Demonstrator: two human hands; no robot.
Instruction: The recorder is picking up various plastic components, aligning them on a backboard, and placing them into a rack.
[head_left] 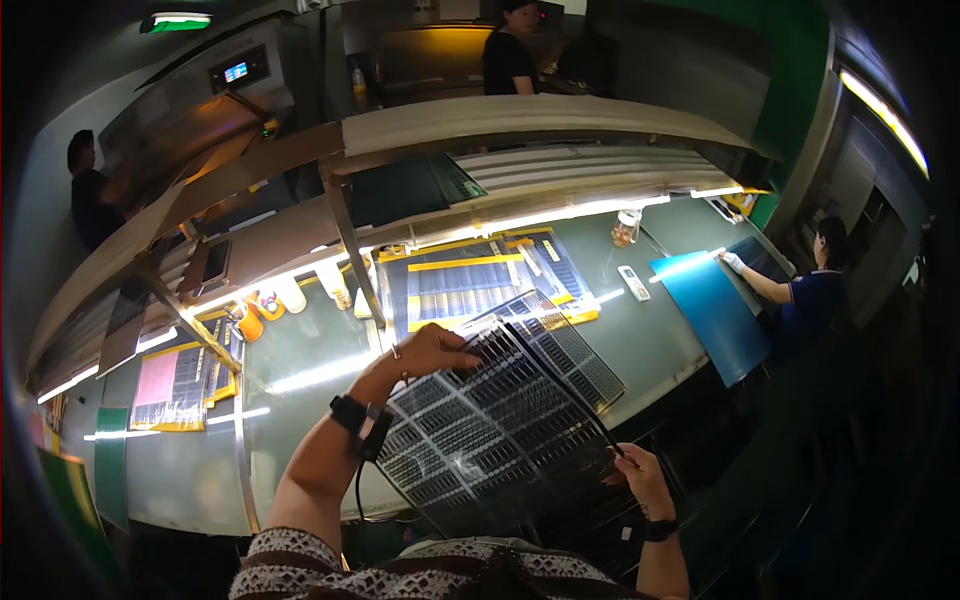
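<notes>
A dark, see-through film sheet printed with rows of small fine marks is tilted in front of me, above the near edge of the table. My left hand pinches its far edge, thumb toward the sheet. At the right corner, my right hand grips the edge between thumb and fingers. Behind it, a second patterned sheet shows past the far right edge; whether the two touch I cannot tell. A black device with a cable is strapped to my left wrist.
Yellow-edged films lie beyond the sheet. A jar and a white remote-like device stand and lie to their right. A blue panel is near a gloved co-worker. A shelf post rises at centre-left; an orange cup sits left.
</notes>
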